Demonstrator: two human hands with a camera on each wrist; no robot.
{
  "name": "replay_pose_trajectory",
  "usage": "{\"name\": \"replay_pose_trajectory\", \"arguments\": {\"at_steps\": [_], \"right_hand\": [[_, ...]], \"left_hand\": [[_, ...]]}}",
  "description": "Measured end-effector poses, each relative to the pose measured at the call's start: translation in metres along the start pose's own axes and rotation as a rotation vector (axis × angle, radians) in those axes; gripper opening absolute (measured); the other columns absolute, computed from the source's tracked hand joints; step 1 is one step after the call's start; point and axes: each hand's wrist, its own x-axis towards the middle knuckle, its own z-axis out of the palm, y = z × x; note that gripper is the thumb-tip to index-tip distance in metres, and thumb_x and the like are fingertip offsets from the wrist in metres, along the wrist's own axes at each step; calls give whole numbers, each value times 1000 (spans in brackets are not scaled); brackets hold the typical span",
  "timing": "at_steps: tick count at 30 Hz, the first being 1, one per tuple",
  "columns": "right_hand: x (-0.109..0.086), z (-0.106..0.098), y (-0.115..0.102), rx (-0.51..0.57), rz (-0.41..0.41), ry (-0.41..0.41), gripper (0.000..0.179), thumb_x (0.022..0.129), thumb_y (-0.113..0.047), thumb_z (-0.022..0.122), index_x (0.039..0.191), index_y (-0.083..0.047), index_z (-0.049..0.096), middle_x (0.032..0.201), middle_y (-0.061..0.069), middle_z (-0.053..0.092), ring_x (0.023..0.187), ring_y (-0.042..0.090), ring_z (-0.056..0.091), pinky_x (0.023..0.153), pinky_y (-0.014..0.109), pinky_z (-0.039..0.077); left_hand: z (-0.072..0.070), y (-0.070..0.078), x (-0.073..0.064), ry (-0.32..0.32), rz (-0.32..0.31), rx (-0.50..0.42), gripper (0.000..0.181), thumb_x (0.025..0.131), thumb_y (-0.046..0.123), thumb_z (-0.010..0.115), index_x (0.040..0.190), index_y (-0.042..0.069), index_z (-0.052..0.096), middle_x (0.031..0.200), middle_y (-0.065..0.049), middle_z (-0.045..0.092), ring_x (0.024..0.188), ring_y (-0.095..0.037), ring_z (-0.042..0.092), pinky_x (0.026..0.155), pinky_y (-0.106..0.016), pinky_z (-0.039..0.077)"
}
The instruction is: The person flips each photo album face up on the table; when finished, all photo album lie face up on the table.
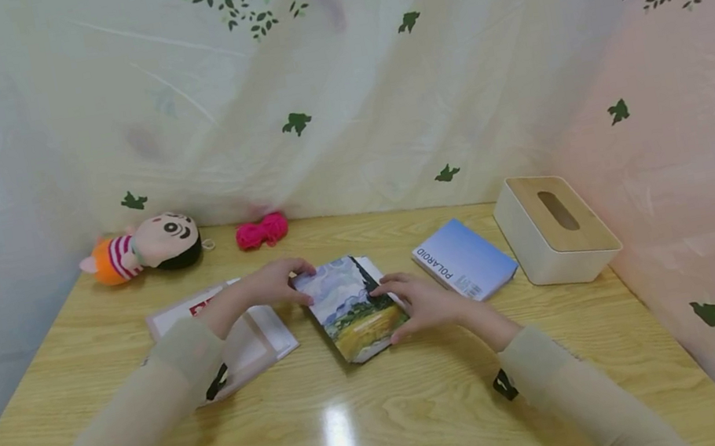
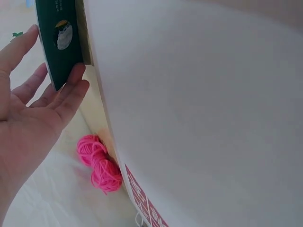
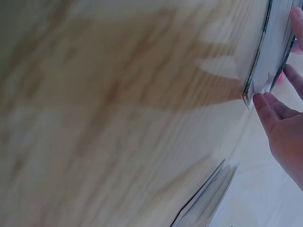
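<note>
A book with a painted landscape cover [image 1: 354, 307] sits slightly turned at the middle of the wooden table. My left hand [image 1: 276, 283] grips its upper left edge, thumb and fingers at the dark green side [image 2: 59, 42] seen in the left wrist view. On the opposite edge, my right hand [image 1: 425, 303] holds the book, with fingers over the cover and the thumb lower down. The right wrist view shows fingertips against the pale page edges [image 3: 272, 52]. Whether the book is raised off the table, I cannot tell.
Under my left forearm lies a flat white packet [image 1: 268, 326] with a red label. A blue POLAROID box or book [image 1: 467, 255] and a wood-topped tissue box [image 1: 557, 236] stand to the right. Behind are a plush doll [image 1: 146, 248] and pink yarn [image 1: 261, 230].
</note>
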Motion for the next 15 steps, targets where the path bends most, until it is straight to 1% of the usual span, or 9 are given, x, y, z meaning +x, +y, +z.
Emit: {"name": "replay_pose_trajectory", "arguments": {"at_steps": [3,6,10,12,15], "right_hand": [[0,1,-1,-14,-23,6,83,69,-47,80,139,-20,46,149,18,31,134,37,34,103,53,36],[0,2,-2,-10,-26,-1,83,70,-47,80,141,-20,44,150,18,30,135,37,33,105,52,35],[-3,1,-3,8,-25,-16,83,72,-48,78,143,-21,41,152,18,27,138,36,28,106,52,34],[-6,-1,-4,25,-25,-21,84,73,-47,77,143,-20,40,152,19,25,139,36,27,106,52,34],[-11,-7,-7,43,-28,-5,84,74,-44,77,144,-17,39,153,18,25,138,36,28,105,53,35]], "left_hand": [[-2,2,-4,-24,-32,18,53,83,26,73,128,5,54,127,-17,54,117,-28,49,103,-45,37],[-2,5,-9,-27,-29,38,55,83,26,72,129,4,53,130,-19,53,120,-32,49,103,-47,37],[-1,10,-12,-3,3,79,54,83,24,72,128,0,53,131,-22,53,120,-35,49,103,-48,38],[1,13,-13,13,6,108,54,83,24,72,128,0,54,130,-22,54,120,-36,49,103,-48,38],[3,20,-15,40,4,144,58,81,26,74,128,-1,53,127,-23,54,119,-38,49,104,-49,36]]}}
